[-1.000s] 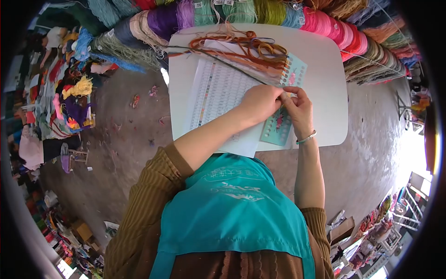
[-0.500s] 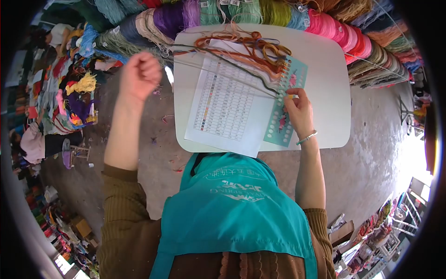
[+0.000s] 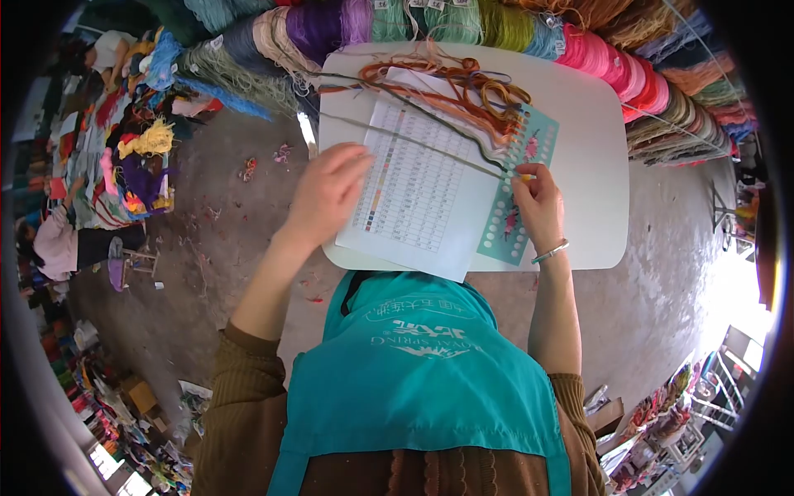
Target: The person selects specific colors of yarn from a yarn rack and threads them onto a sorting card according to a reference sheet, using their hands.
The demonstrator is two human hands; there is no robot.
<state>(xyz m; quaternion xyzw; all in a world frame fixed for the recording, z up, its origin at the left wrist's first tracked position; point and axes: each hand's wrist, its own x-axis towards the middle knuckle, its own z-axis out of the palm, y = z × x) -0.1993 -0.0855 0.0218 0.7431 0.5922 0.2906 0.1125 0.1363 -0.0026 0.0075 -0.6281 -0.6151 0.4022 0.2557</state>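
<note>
My right hand [image 3: 541, 207] pinches the left edge of a teal punched card [image 3: 496, 217], at the end of a grey-green thread [image 3: 413, 142]. The card has pink flower prints and holes along both sides. Orange, brown and gold threads [image 3: 463, 89] hang from its upper holes, and a dark green thread [image 3: 438, 122] runs to its middle. My left hand [image 3: 329, 192] is over the left edge of a printed chart [image 3: 413, 198], fingers curled together; whether it holds anything is hidden.
Under the chart and card lies a white board [image 3: 591, 182]. Coloured yarn skeins [image 3: 504, 25] line its far side. At the left, more yarn [image 3: 149, 140] is piled near a person in pink [image 3: 56, 244]. A stool [image 3: 132, 264] stands there.
My left hand has moved right and down, from beside the board to over the chart's left edge. The grey-green thread now sags slightly. My right hand stays at the card.
</note>
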